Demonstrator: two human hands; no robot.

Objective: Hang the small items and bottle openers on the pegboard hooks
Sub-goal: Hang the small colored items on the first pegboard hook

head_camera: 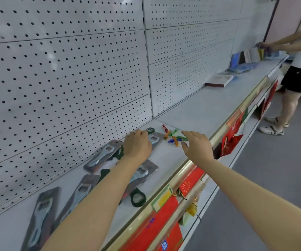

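Two hands, left hand (137,144) on a carded opener (154,139), right hand (197,147) spread

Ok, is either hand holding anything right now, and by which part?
The left hand lies over a carded bottle opener; whether it grips it can't be told. The right hand is open above the small coloured items, holding nothing.

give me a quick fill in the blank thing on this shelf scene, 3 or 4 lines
1. The carded bottle openers lie flat on the ____, not hung up.
2. The left hand rests on a carded ____.
3. The small coloured items lie just ahead of the ____ hand.
4. The pegboard behind the shelf has holes but no ____ in view.

Missing words: shelf; bottle opener; right; hooks
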